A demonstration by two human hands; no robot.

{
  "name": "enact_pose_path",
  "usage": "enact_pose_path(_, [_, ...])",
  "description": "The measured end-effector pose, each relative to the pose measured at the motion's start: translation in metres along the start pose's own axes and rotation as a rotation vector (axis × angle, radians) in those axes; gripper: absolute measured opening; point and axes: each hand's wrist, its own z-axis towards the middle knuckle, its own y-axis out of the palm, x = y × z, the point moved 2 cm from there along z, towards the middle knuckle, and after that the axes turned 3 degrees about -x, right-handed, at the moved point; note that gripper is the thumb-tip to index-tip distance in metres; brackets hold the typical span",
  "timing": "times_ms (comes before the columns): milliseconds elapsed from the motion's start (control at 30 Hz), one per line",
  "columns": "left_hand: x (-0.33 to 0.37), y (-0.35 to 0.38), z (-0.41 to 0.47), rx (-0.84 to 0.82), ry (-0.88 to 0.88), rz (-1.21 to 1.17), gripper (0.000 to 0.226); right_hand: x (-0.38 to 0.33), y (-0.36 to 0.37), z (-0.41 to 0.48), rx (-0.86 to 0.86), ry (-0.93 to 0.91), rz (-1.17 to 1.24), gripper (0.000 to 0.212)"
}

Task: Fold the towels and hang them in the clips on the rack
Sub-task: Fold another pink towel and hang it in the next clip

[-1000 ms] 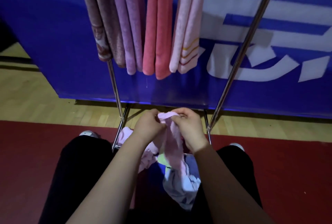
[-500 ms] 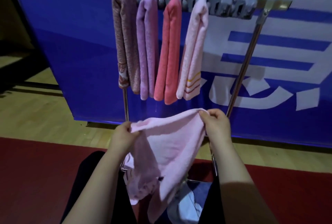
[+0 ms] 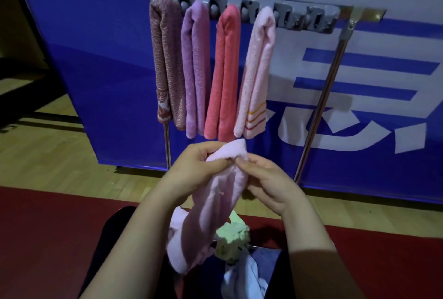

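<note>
1. Since we had the pink towel (image 3: 215, 215) spread wide between the hands half a second ago, its two top corners have now come together, so the first fold is made.
2. Left hand (image 3: 201, 169) grips the folded top edge, fingers curled round it. Right hand (image 3: 271, 179) pinches the same edge just beside it, and the hands nearly touch.
3. Towel hangs doubled, straight down below both hands, with its tail bunched and uneven under the left wrist.
4. Rack (image 3: 335, 97) stands ahead of and above the hands. Four folded towels fill the clips up and left of the hands. Free clips (image 3: 304, 20) sit above the right hand and further right.
5. Our read: the hung towels look narrower, so this one likely needs a second fold or a smoothing pass, then a lift to the next free clip.
6. Risk: the loose tail drifts out of line on the lift, so we'd hold the top pinch firm.
7. Green towel (image 3: 233, 234) and white towel (image 3: 242, 279) lie below the hands, not yet done.
</note>
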Motion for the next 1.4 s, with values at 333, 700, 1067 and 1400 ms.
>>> enact_pose_path(333, [-0.017, -0.031, -0.003, 0.025, -0.195, 0.492, 0.039, -0.033, -0.007, -0.011, 0.340, -0.245, 0.079, 0.018])
enact_pose_path(700, [-0.048, -0.055, -0.012, 0.171, -0.326, 0.703, 0.016, -0.062, -0.025, -0.041, 0.678, -0.370, 0.103, 0.015])
enact_pose_path(1067, [-0.044, -0.049, -0.013, 0.188, -0.341, 0.215, 0.032, -0.057, -0.046, -0.042, 0.951, -0.237, -0.189, 0.023])
enact_pose_path(1400, [-0.009, 0.017, 0.000, 0.283, -0.340, -0.398, 0.017, -0.019, 0.028, -0.009, 0.554, -0.395, -0.628, 0.019])
